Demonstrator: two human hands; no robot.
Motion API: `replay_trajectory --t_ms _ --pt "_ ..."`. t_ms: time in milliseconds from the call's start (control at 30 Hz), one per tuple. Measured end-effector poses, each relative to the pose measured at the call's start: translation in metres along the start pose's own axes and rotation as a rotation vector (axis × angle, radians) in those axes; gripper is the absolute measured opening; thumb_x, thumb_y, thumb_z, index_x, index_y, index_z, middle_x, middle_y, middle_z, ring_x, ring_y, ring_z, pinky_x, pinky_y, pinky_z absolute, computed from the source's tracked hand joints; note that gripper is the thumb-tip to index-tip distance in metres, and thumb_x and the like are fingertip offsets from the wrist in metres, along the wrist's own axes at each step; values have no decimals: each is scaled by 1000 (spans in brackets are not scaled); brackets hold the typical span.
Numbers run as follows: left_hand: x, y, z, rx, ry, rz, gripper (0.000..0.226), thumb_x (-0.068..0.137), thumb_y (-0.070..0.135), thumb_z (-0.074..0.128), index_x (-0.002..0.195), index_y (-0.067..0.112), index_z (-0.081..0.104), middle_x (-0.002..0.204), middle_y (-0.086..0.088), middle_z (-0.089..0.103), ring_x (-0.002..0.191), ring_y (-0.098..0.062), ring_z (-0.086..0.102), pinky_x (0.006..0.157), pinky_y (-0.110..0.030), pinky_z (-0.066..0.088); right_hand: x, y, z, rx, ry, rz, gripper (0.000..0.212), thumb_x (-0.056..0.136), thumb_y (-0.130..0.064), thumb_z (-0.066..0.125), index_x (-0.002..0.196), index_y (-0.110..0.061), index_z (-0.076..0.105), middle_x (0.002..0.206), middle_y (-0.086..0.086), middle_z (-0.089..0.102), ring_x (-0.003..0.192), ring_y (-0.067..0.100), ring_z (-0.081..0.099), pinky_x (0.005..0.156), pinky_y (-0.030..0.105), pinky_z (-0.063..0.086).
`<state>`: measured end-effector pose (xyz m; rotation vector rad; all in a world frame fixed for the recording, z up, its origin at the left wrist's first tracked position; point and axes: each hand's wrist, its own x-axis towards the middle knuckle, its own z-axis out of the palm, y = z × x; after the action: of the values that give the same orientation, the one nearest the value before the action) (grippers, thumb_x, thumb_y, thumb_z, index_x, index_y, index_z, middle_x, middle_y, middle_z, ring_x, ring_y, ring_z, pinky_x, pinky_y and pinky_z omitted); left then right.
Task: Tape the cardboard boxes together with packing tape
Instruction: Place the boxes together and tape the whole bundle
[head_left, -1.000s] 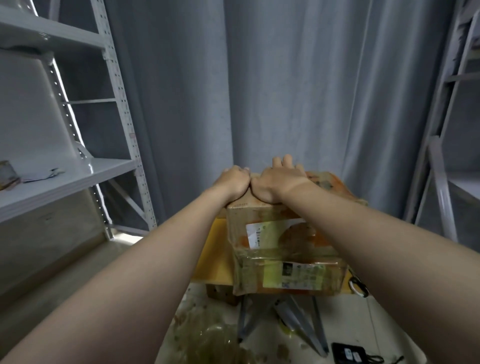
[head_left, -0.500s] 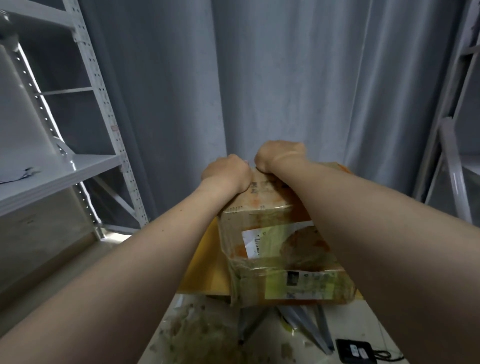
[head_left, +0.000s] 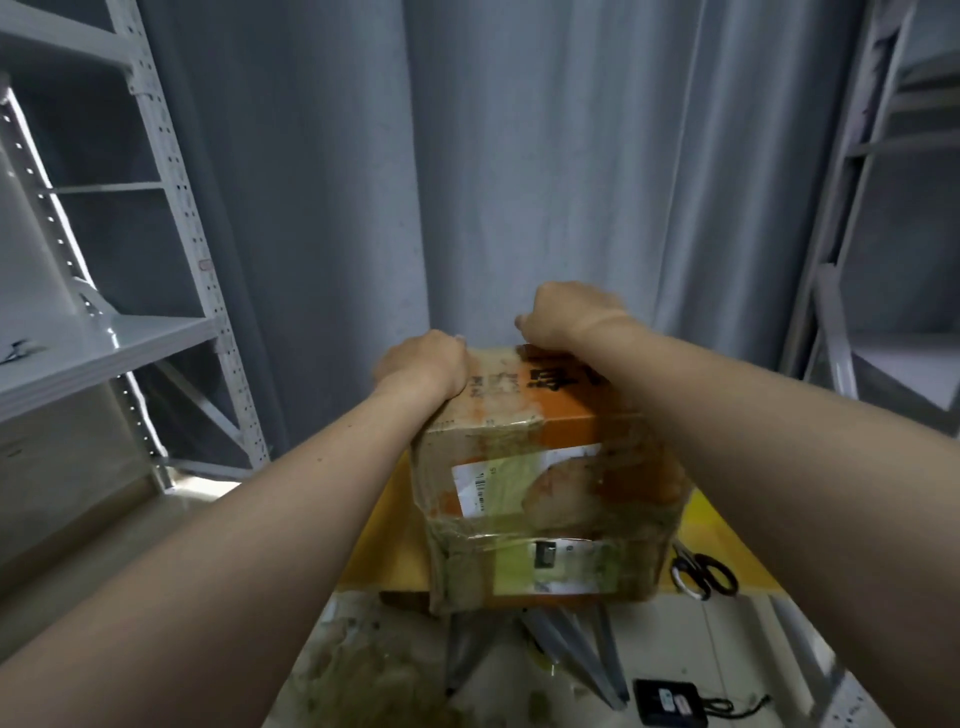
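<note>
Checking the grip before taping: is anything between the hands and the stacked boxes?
Nothing visible does. The left hand and right hand touch the top box at its far edge; the scissors lie apart on the yellow table.

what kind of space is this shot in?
Likely a storeroom or packing area: metal shelving on both sides, taped-up boxes on a small yellow table, scissors beside them.
</note>
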<state>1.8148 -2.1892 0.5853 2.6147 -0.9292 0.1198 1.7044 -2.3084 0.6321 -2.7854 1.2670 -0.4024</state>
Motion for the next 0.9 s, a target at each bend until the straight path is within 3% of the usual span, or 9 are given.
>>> replay_trajectory --t_ms 100,167,333,433,533,633,733,833,900 --pt "-12 -3 -2 -51 51 0 45 111 38 28 116 12 65 130 -16 65 110 -39 60 81 -38 41 -18 37 -11 -40 -97 172 50 104 -55 41 134 -22 62 147 10 57 131 35 54 108 46 43" --pt "-21 -5 -8 -100 88 -5 42 110 37 33 112 11 66 125 -15 67 107 -38 60 82 -39 46 -31 48 -10 3 -114 206 56 105 -59 37 142 -22 57 153 8 52 137 33 51 107 42 40" --pt "-42 0 -30 -212 296 0 35 104 34 46 111 16 76 120 -15 72 112 -42 65 83 -39 50 -51 50 -16 138 64 177 36 102 -54 49 108 -21 62 126 8 68 109 34 62 79 37 41" --pt "-51 1 -46 -337 418 1 28 103 35 52 110 23 76 121 -11 73 115 -41 64 91 -39 48 -61 48 -31 247 189 185 41 98 -49 53 121 -17 66 130 12 66 120 39 60 84 39 44" --pt "-65 -1 -48 -461 506 59 19 101 34 56 109 25 71 117 -3 74 115 -32 63 96 -37 41 -71 46 -40 385 292 186 40 94 -40 55 118 -12 68 130 17 66 122 43 59 88 41 47" --pt "-87 -10 -21 -592 456 18 17 100 27 57 110 21 69 114 0 74 114 -28 63 94 -34 39 -90 52 -22 369 268 182 38 93 -34 56 117 -8 70 130 20 66 121 44 59 91 40 50" --pt "-113 -23 22 -586 298 -86 21 100 20 53 109 20 72 119 -3 74 118 -32 63 91 -34 42 -113 62 23 293 111 169 36 95 -30 57 118 -6 70 131 22 65 122 43 60 95 40 51" --pt "-134 -33 55 -545 168 -125 20 100 21 54 107 25 73 120 1 72 115 -29 64 81 -31 40 -132 69 64 233 -2 137 19 88 -26 65 95 -9 70 105 20 66 111 40 65 83 37 52" --pt "-140 -37 64 -508 158 -117 17 100 24 55 104 29 71 120 5 70 112 -26 64 78 -29 39 -133 71 78 223 -19 93 19 90 -28 63 84 -10 61 93 16 63 101 39 66 76 36 48"
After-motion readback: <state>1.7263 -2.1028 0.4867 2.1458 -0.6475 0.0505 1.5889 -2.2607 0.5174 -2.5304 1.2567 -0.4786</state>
